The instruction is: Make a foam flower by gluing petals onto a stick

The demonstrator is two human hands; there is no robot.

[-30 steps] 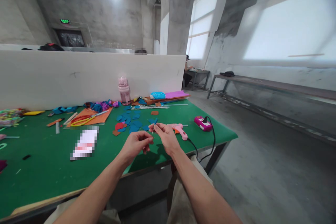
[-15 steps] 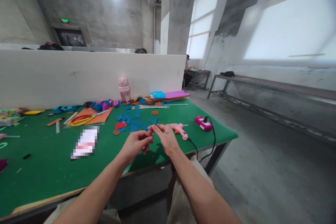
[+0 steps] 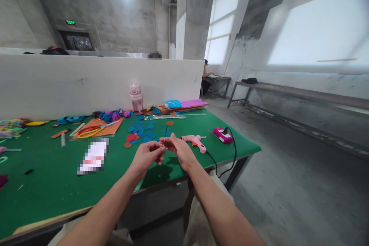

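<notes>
One thin stem [image 3: 164, 144]: nearly upright above the green table [image 3: 115, 184], between the two hands, with a narrow blue strip [image 3: 165, 130] at its upper end.
Left hand [image 3: 148, 155]: pinched tight on the stem, thumb against forefinger, other fingers curled under.
Right hand [image 3: 182, 152]: half open, thumb raised apart from the fingers, fingertips just beside the stem; cannot tell whether touching it.
Glue gun [image 3: 196, 142]: pink, lying just past the right hand.
Magenta box [image 3: 222, 135]: near the table's right end, black cord [image 3: 235, 153] attached.
Blue pieces [image 3: 149, 137]: scattered flat beyond the hands.
Yellow-handled scissors [image 3: 90, 133]: on an orange sheet [image 3: 114, 127].
Pink bottle [image 3: 136, 99]: upright beside the white partition [image 3: 100, 84].
</notes>
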